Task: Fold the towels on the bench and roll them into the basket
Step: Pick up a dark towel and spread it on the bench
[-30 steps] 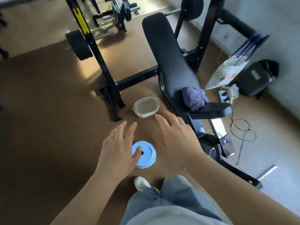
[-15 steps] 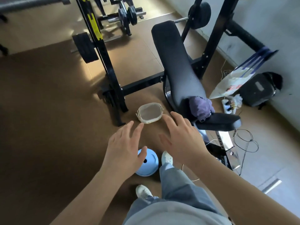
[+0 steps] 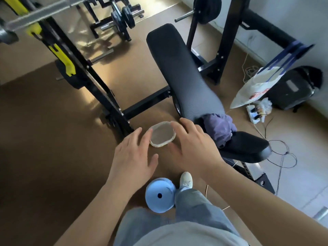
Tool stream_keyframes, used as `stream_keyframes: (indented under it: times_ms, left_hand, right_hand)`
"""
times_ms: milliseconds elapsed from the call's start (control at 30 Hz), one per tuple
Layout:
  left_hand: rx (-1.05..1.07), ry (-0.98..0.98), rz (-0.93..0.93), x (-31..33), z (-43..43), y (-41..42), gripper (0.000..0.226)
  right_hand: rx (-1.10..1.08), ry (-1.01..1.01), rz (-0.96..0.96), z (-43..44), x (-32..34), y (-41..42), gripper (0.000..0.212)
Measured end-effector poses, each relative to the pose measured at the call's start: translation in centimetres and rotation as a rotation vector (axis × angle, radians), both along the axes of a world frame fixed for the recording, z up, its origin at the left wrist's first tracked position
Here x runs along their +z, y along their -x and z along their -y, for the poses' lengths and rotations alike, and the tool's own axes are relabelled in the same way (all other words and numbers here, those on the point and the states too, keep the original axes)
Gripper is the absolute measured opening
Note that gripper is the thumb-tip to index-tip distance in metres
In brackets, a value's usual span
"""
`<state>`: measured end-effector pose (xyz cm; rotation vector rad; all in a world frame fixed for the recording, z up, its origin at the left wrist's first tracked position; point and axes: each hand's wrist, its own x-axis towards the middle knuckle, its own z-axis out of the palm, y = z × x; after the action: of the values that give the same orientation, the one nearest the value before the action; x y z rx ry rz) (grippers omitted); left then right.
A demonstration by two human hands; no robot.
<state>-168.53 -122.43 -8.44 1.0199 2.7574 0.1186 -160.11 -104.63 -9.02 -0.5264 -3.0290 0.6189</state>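
Both your hands are out with fingers spread and loose, holding nothing: left hand (image 3: 133,157) and right hand (image 3: 193,144) flank the pale basket (image 3: 162,134) on the floor. A purple towel (image 3: 220,128) lies crumpled on the bench (image 3: 186,77), just beside your right hand.

Place: you are standing in a small weight-training room.
Bench: the padded black bench (image 3: 186,77) ahead of you sits inside a black steel rack (image 3: 104,98) with yellow markings.
Weights: a steel barbell (image 3: 44,13) crosses the top left of your view, black plates (image 3: 127,14) sit on a stand behind, and another plate (image 3: 208,8) hangs near the wall (image 3: 301,20).
Floor: brown matting (image 3: 44,148) lies under your feet.
Wall side: a backpack (image 3: 291,89), a carrier bag (image 3: 255,86) and a power strip (image 3: 254,113) lie there.
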Motion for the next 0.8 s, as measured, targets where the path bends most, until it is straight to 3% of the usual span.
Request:
stream_keyframes:
  times_ms: [333,800]
  left_hand:
    - [-0.277,0.024,0.059,-1.1,-12.6,7.8,0.078]
    - [-0.847,0.077,0.096,-4.5,-22.9,18.9,0.085]
  right_hand:
    - [-0.232,0.018,0.044,-9.6,-2.3,4.5,0.057]
    - [-0.768,-0.057,0.063,-10.9,-5.2,9.2,0.059]
